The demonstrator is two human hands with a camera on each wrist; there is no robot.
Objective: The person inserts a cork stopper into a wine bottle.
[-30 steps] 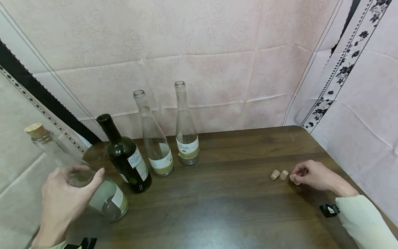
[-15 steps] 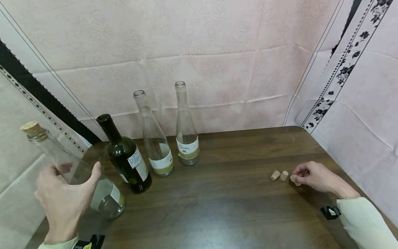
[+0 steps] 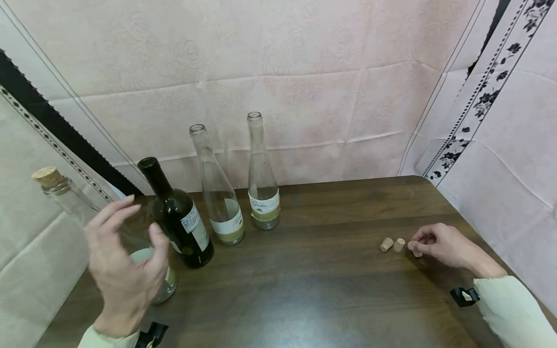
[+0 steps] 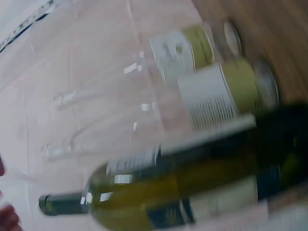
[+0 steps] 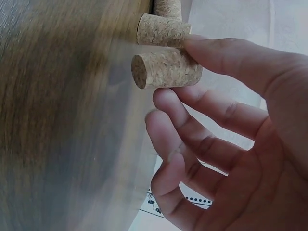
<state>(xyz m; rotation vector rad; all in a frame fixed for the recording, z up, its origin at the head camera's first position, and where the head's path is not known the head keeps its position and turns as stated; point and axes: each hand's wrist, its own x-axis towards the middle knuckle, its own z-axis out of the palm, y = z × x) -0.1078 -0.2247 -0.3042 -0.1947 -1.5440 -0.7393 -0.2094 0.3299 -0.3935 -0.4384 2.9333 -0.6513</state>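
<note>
My left hand (image 3: 124, 261), fingers spread and bent, is held up in front of a clear bottle (image 3: 71, 193) topped with a cork stopper (image 3: 48, 177); the hand hides much of that bottle. Just right of it stands a dark green wine bottle (image 3: 180, 217), large in the left wrist view. On the right, my right hand (image 3: 446, 246) pinches a cork (image 5: 166, 69) between thumb and index finger, low at the tabletop. Two more corks, one tilted (image 3: 386, 244) and one beside it (image 3: 399, 245), lie left of the fingertips.
Two uncorked clear bottles, one (image 3: 217, 193) nearer the green bottle and one (image 3: 263, 183) further right, stand toward the table's back edge. The brown wooden table (image 3: 304, 270) meets pale patterned cloth (image 3: 304, 87) hung behind and at both sides.
My left hand has let go of the corked clear bottle and moved up and to the right, its fingers opening. The bottle stays standing. The right hand keeps its pinch on the cork.
</note>
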